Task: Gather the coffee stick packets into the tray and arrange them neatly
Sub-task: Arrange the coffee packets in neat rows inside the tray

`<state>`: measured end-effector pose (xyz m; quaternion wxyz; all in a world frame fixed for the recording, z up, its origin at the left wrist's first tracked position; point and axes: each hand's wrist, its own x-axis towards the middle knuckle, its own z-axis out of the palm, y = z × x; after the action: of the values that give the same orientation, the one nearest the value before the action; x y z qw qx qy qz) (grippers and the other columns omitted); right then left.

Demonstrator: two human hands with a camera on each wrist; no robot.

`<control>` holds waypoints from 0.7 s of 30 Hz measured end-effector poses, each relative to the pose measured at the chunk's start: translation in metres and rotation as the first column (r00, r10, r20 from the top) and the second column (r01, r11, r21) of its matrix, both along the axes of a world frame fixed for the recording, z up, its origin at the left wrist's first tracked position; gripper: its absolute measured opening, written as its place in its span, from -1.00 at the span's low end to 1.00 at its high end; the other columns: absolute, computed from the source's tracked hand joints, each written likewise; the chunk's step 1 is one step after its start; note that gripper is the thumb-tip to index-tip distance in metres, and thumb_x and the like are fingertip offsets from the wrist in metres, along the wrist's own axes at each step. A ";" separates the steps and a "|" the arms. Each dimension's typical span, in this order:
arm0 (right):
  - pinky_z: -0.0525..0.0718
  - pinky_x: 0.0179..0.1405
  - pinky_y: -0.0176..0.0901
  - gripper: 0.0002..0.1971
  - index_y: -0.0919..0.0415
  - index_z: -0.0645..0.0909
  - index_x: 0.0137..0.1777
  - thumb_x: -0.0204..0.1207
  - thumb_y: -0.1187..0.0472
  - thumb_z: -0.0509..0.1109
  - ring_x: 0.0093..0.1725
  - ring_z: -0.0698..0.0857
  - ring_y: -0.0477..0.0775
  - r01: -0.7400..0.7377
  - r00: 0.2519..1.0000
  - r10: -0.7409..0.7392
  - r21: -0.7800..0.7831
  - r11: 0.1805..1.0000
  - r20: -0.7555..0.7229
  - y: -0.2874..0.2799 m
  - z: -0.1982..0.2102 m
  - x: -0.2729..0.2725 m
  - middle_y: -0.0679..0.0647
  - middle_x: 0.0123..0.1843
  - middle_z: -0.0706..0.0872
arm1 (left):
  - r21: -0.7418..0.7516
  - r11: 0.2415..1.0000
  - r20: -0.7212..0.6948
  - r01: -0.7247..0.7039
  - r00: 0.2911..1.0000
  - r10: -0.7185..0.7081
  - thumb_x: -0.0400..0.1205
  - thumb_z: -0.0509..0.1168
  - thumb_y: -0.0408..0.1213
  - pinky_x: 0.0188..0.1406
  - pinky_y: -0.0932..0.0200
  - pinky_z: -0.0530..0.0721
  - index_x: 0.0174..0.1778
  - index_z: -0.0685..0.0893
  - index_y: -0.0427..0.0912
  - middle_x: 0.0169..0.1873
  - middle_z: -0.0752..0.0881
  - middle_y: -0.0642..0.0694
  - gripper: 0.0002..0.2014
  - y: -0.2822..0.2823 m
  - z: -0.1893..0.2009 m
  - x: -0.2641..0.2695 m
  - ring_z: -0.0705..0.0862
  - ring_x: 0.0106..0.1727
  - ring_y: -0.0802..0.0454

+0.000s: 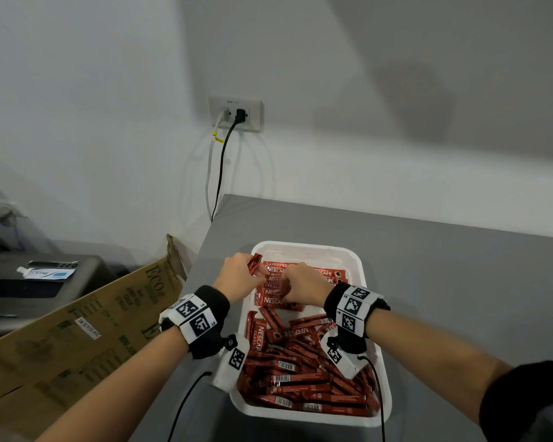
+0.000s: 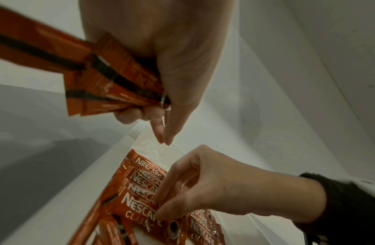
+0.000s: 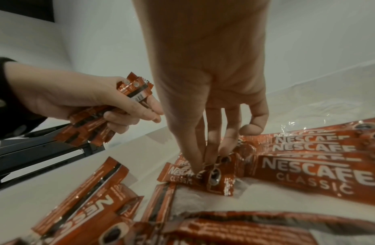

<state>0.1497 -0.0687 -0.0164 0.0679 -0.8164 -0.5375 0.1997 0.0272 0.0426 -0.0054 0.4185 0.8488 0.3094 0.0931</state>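
Right hand (image 3: 203,69): fingers (image 3: 195,159) straight and close together, tips pressing down on the nearest packet (image 3: 195,177) of the aligned row (image 1: 300,283); thumb off to the side, just above the row. Nothing pinched that I can see, just pressing and nudging.

Left hand (image 1: 237,272): fingers (image 3: 119,119) curled round a bundle of packets (image 2: 111,82), thumb clamping on top. Bundle sits beside the right fingertips, over the tray's far-left corner, ends fanned out unevenly.

Under and beyond the right fingers: logo-up packets lie side by side, overlapping a bit, across the far end of the white tray (image 1: 369,269). Back toward the wrists, the loose pile (image 1: 307,371) fills the near half of the tray, packets every which way, some barcode-up. Tray rests on the grey worktop (image 1: 460,282). No packets seen outside the tray; gathering looks done, arranging roughly a quarter in, I'd judge.

Step in hand, my read: squaring the last-laid packet against the row. To do it well: keep fingertips flat and slide, don't lift; push the packet flush with its neighbour so ends line up; keep logos facing the same way. Feed one packet at a time from the left-hand bundle. Risk: foil is slick, so a hard push could skew the whole row.

Further out: cardboard box (image 1: 77,330) left of the worktop, wall socket (image 1: 236,113) behind.
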 end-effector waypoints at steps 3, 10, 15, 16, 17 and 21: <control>0.70 -0.01 -0.11 -0.87 0.25 0.76 -0.04 0.43 0.28 0.48 -0.01 0.72 0.06 -0.006 1.000 0.006 0.000 1.000 0.016 -0.001 0.002 -0.001 0.11 0.02 0.77 | -0.001 1.000 0.003 -0.004 1.000 0.004 0.49 0.39 -0.43 -0.20 0.30 0.67 -0.14 0.75 -0.32 -0.23 0.76 -0.13 -0.92 -0.001 0.001 -0.001 0.70 -0.23 0.06; 0.71 -0.09 -0.01 -0.78 0.24 0.67 -0.19 0.47 0.06 0.47 -0.13 0.70 0.09 -0.083 0.990 0.087 -0.037 0.996 0.107 -0.003 0.009 -0.022 0.08 -0.20 0.74 | -0.008 1.000 0.013 -0.003 1.000 0.003 0.49 0.39 -0.44 -0.23 0.36 0.65 -0.13 0.74 -0.36 -0.28 0.73 -0.09 -0.91 -0.002 0.001 -0.001 0.67 -0.27 0.11; 0.62 -0.23 -0.10 -0.51 0.16 0.40 -0.44 0.47 -0.22 0.37 -0.25 0.64 0.09 -0.061 0.990 0.090 -0.238 0.969 0.111 -0.001 0.012 -0.039 0.01 -0.38 0.59 | -0.002 1.000 0.026 0.002 1.000 -0.002 0.50 0.39 -0.43 -0.37 0.57 0.56 -0.17 0.75 -0.28 -0.34 0.70 0.04 -0.95 -0.002 0.003 0.000 0.64 -0.29 0.24; 0.56 -0.30 -0.13 -0.49 0.16 0.36 -0.44 0.48 -0.23 0.36 -0.27 0.59 0.07 -0.058 0.986 0.095 -0.250 0.966 0.140 -0.001 0.013 -0.040 0.00 -0.40 0.54 | 0.003 1.000 0.026 0.003 1.000 -0.003 0.50 0.39 -0.43 -0.37 0.57 0.55 -0.17 0.75 -0.27 -0.35 0.69 0.06 -0.94 -0.002 0.004 0.000 0.64 -0.29 0.24; 0.49 -0.39 -0.17 -0.49 0.16 0.33 -0.45 0.50 -0.20 0.36 -0.27 0.55 0.05 -0.051 0.982 0.095 -0.253 0.966 0.164 0.000 0.012 -0.040 0.00 -0.41 0.53 | 0.005 1.000 0.027 0.004 1.000 -0.004 0.50 0.38 -0.43 -0.37 0.57 0.55 -0.17 0.75 -0.27 -0.35 0.69 0.07 -0.94 -0.002 0.004 0.000 0.65 -0.28 0.21; 0.45 -0.48 -0.22 -0.63 0.21 0.44 -0.36 0.54 -0.01 0.38 -0.22 0.61 0.08 -0.030 0.973 0.084 -0.242 0.970 0.215 0.004 0.008 -0.042 0.03 -0.30 0.64 | 0.004 1.000 0.035 0.009 0.999 -0.009 0.49 0.37 -0.45 -0.30 0.56 0.57 -0.24 0.74 -0.22 -0.35 0.70 0.07 -0.93 0.000 0.004 -0.002 0.67 -0.25 0.18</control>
<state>0.1074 -0.0644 -0.0084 -0.0970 -0.8200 -0.5375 0.1711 0.0247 0.0424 -0.0012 0.4226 0.8493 0.2979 0.1065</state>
